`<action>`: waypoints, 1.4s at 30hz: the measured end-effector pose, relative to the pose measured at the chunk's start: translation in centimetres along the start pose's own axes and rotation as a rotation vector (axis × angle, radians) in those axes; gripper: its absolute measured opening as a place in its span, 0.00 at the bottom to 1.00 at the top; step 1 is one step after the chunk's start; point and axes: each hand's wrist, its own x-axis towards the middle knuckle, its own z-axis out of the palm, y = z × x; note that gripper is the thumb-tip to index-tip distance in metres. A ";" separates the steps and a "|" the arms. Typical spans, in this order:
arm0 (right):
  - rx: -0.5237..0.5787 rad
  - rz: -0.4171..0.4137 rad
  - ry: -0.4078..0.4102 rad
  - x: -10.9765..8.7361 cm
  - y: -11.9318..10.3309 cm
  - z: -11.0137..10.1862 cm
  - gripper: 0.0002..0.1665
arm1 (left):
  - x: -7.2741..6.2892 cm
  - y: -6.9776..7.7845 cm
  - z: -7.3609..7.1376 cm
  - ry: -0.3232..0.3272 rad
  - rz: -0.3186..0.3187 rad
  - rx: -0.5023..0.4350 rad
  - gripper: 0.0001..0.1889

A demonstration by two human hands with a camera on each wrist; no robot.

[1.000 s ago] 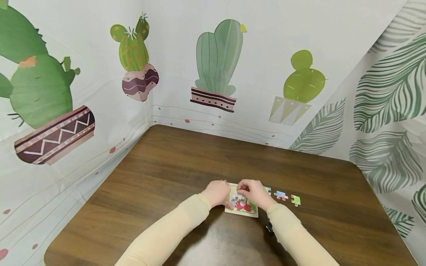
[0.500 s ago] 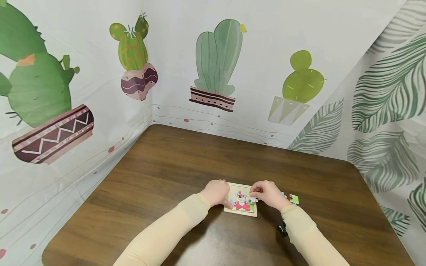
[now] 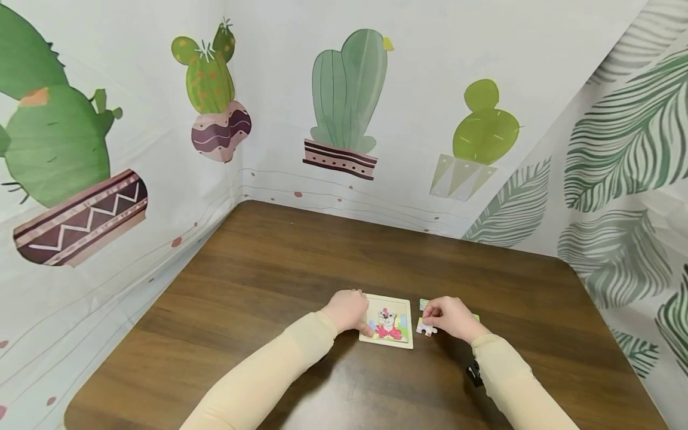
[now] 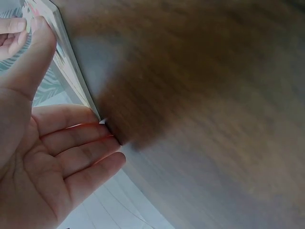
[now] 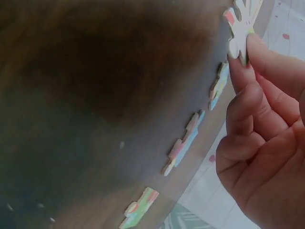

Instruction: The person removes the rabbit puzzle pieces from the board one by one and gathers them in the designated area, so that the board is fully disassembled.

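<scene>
Both arms (image 3: 263,376) reaching forward | left hand (image 3: 346,312): fingers straight, against tray (image 3: 384,344) | right hand (image 3: 454,316): pinching puzzle piece (image 3: 426,327)

Square pale wooden puzzle tray (image 3: 384,303) is parked on the brown wood-grain table (image 3: 301,251), left edge touched by the bare left hand (image 3: 347,312). Off its right side a knobbed pastel jigsaw piece (image 3: 426,328) is held by the bare right hand (image 3: 452,316); three flat multicoloured loose pieces (image 5: 186,141) are kinda strung out behind and rightward.

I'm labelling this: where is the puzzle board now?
In the head view, the puzzle board lies on the table, low, just right of centre, between the left hand touching its left side and the puzzle piece in the right hand.
</scene>
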 end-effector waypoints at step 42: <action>-0.001 0.037 -0.025 2.8 -4.3 2.1 0.15 | 0.1 0.2 -0.1 0.000 -0.016 -0.022 0.34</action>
